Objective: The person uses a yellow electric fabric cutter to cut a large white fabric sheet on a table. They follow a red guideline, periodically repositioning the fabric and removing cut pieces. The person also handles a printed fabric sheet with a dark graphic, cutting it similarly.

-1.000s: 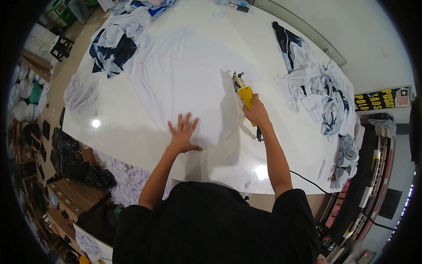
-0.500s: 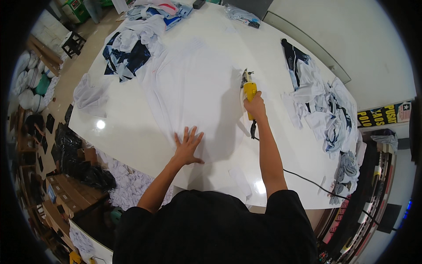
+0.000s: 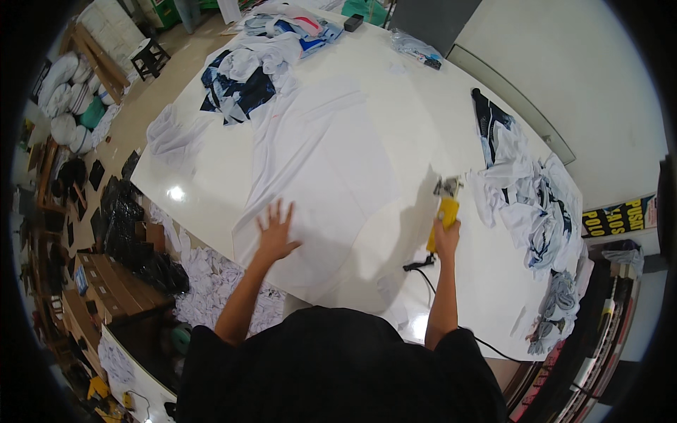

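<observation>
My left hand [image 3: 276,236] is spread with fingers apart on the lower left of a thin white fabric piece [image 3: 328,166], which has a curved right edge and folds along its left. My right hand [image 3: 446,233] grips a yellow electric fabric cutter [image 3: 444,218] with a metal head, right of the fabric and beside the cloth heap at the right. The cutter's black cord runs down the white table beside my right forearm.
Fabric heaps lie at the table's [image 3: 197,211] back left [image 3: 240,92] and right [image 3: 536,211]. A plastic packet [image 3: 412,49] and black object [image 3: 353,22] sit at the back. Black bags [image 3: 120,218], cartons [image 3: 106,282], a stool [image 3: 148,56] and a crouching person [image 3: 70,176] are off the left side.
My right hand has moved the cutter rightward, away from the fabric's curved edge, with its head now farther from the cloth. My left hand has shifted left, still spread on the fabric.
</observation>
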`<state>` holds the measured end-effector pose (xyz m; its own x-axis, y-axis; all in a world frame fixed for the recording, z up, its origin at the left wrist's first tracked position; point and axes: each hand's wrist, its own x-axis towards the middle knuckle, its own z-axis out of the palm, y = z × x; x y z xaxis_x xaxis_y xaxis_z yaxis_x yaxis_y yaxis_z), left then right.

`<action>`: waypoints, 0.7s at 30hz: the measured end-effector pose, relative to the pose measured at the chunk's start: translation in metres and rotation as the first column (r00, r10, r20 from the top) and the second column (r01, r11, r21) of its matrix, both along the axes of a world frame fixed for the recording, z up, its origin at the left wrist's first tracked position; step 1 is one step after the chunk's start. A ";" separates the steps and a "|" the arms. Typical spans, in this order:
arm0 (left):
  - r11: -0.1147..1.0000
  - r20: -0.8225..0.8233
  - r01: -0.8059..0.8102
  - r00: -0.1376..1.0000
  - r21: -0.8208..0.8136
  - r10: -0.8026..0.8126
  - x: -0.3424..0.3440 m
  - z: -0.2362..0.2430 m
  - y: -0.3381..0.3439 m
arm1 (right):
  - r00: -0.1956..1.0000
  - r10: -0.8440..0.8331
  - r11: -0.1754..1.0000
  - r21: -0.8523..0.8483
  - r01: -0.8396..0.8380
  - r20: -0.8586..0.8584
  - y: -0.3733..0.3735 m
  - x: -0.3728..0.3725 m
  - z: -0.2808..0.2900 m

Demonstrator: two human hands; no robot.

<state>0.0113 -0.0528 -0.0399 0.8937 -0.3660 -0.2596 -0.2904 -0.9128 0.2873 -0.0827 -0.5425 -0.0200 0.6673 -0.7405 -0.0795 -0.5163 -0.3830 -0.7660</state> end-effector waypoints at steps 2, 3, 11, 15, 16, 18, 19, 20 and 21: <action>0.991 -0.050 -0.093 0.995 -0.097 0.089 -0.001 0.001 -0.069 | 0.999 -0.020 0.998 0.062 0.022 -0.031 -0.001 -0.053 0.006; 0.979 -0.137 -0.166 0.979 -0.115 0.150 -0.007 0.010 -0.089 | 0.997 -0.022 0.996 0.083 0.028 -0.070 0.011 -0.070 0.025; 0.987 -0.204 -0.160 0.966 -0.005 0.156 -0.094 0.004 -0.069 | 0.898 0.338 0.939 0.043 -0.340 -0.281 0.083 -0.164 0.099; 0.981 -0.238 -0.189 0.952 0.043 0.194 -0.122 0.011 -0.048 | 0.809 0.474 0.873 0.062 -0.484 -0.349 0.124 -0.185 0.092; 0.981 -0.239 -0.187 0.951 0.055 0.195 -0.125 0.014 -0.047 | 0.791 0.495 0.859 0.068 -0.507 -0.361 0.132 -0.191 0.092; 0.977 -0.251 -0.204 0.945 0.056 0.212 -0.130 0.014 -0.043 | 0.741 0.543 0.825 0.086 -0.559 -0.394 0.147 -0.201 0.093; 0.977 -0.224 -0.206 0.951 0.052 0.213 -0.133 0.010 -0.041 | 0.717 0.566 0.809 0.106 -0.579 -0.407 0.152 -0.207 0.094; 0.977 -0.243 -0.205 0.947 0.052 0.212 -0.136 0.010 -0.041 | 0.687 0.591 0.789 0.123 -0.602 -0.423 0.157 -0.210 0.094; 0.978 -0.248 -0.201 0.946 0.051 0.207 -0.133 0.017 -0.042 | 0.675 0.591 0.789 0.141 -0.598 -0.441 0.161 -0.211 0.095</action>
